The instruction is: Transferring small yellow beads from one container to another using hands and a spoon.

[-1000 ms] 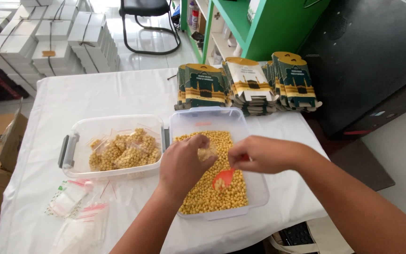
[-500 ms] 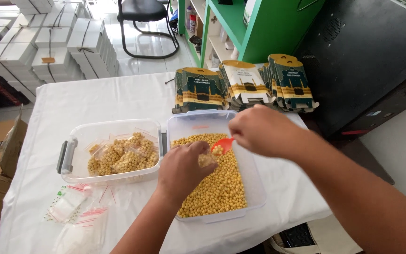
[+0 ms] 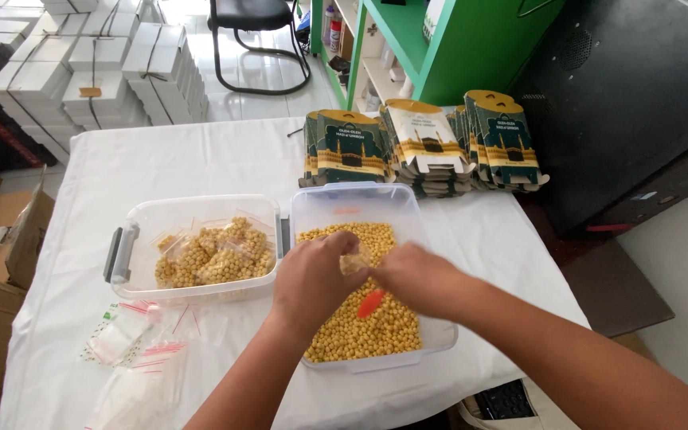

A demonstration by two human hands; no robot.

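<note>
A green shelf (image 3: pixel 447 48) and black chair (image 3: pixel 258 40) stand on pale tiled floor (image 3: pixel 256 76).

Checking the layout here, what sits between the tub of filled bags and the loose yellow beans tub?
Nothing in the head view: the bag tub and the bean tub stand side by side, latch handles almost touching.

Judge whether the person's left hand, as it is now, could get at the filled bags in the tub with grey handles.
Probably yes. The left hand holds a small bag over the chickpea tub; the grey-handled tub sits right beside it, lidless, its filled bags uncovered. The hand would first need freeing.
</note>
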